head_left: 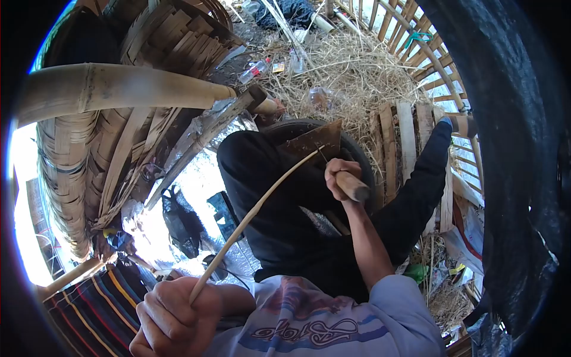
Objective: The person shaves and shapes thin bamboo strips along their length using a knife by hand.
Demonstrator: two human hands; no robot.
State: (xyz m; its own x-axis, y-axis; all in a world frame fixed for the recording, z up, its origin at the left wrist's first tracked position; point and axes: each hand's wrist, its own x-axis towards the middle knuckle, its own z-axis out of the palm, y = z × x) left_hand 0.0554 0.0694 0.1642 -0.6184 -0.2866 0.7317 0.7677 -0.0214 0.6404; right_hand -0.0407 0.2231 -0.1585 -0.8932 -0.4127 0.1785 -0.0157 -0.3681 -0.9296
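My left hand (169, 318) is closed in a fist around the thick end of a long, slightly curved pale stick (250, 215), which looks like peeled wood or bamboo. The stick slants up and away across my lap to a thin tip. My right hand (340, 175) grips a knife by its thick round wooden handle (352, 186). Only a sliver of its thin blade shows, close to the stick's tip; whether they touch I cannot tell. Behind the tip, a brown flat piece (318, 138) rests by my knees.
A black tire (291, 126) is at my knees. A thick bamboo pole (125, 88) crosses the left side near woven bamboo bundles (71, 178). Straw (363, 65) and plastic bottles (254, 72) litter the ground ahead. Wooden slats (407, 137) and a bamboo fence (437, 56) stand right.
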